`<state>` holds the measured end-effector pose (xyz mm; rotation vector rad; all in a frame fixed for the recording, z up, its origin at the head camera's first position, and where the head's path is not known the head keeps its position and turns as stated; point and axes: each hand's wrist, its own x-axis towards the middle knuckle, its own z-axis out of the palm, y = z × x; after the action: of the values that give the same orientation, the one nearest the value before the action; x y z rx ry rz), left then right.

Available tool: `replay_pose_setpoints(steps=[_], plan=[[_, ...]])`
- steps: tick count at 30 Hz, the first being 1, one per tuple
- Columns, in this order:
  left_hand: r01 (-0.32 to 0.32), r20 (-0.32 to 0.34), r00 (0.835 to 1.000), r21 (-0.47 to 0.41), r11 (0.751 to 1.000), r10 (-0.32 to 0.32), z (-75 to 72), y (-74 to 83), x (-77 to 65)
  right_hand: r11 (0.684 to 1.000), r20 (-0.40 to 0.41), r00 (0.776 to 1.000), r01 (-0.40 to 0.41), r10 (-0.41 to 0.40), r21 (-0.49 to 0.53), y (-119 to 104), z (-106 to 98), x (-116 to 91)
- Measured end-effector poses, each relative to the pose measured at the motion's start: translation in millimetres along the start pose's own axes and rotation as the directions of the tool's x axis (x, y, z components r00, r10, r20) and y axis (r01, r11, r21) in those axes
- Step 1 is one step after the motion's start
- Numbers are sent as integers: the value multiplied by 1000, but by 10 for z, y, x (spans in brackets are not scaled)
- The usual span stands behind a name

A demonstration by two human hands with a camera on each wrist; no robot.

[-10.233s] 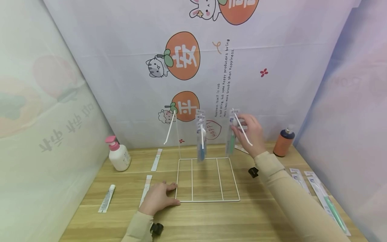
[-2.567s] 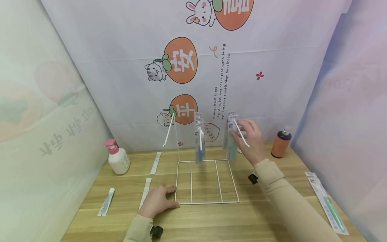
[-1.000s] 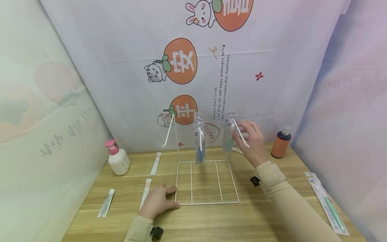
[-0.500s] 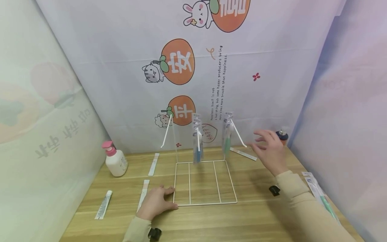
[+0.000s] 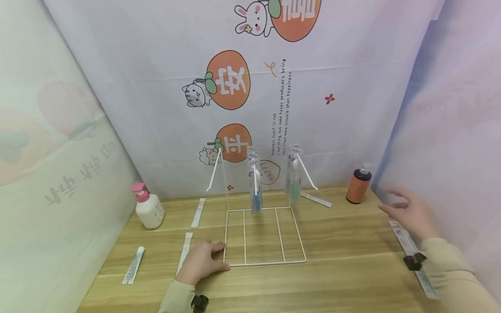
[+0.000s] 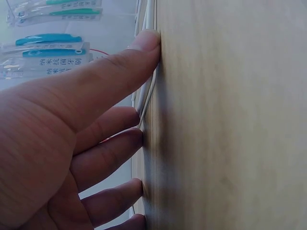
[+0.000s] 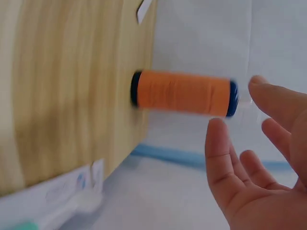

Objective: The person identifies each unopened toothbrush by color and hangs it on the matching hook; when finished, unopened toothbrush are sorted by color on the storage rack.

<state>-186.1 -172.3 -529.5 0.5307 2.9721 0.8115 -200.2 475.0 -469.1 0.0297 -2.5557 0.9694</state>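
My left hand (image 5: 201, 261) rests at the front left corner of a white wire rack (image 5: 266, 263), thumb and fingertips pressing on its base wires against the table. The left wrist view shows that thumb (image 6: 122, 64) extended over the wire. Packaged blue toothbrushes (image 5: 256, 200) hang from the rack's middle hook, packaged green toothbrushes (image 5: 295, 189) from the right one. The left hook (image 5: 214, 169) carries nothing. Off to the right, my right hand (image 5: 409, 213) is in the air, fingers parted and holding nothing. Below it lies a packaged green toothbrush (image 5: 403, 237), partly hidden by the wrist and sleeve.
An orange bottle with a dark top (image 5: 357, 189) stands at the back right, a white pump bottle (image 5: 150, 211) at the left. A small tube (image 5: 134, 265) and several flat sachets (image 5: 198, 213) lie on the wooden table (image 5: 266, 287). Printed cloth hangs behind.
My right hand has let go of a packaged green toothbrush, which now hangs on the right hook, and has moved right over the table. One fewer toothbrush lies at the right than at first.
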Motion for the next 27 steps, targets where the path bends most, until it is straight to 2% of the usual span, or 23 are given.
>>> replay_pose_setpoints(steps=[5, 10, 15, 22, 27], plan=[[14, -8, 1000, -1, 1000, -14, -11, -2, -6, 997, 114, 992, -42, 48, -57, 359, -129, -83], [16, 0, 1000, -14, 1000, -16, -16, 8, -9, 989, 265, 956, -102, 127, -105, 642, -176, -195], [5, 17, 1000, -23, 1000, -5, -2, 14, -13, 983, 315, 935, -128, 165, -135, 827, -167, -293], [-4, 12, 1000, -14, 1000, 4, 3, 7, 1, 982, 408, 895, -187, 181, -25, 945, -150, -339], [-1, 1, 1000, -15, 1000, 1, -16, 10, -3, 985, 433, 886, -169, 166, -31, 992, -207, -337]])
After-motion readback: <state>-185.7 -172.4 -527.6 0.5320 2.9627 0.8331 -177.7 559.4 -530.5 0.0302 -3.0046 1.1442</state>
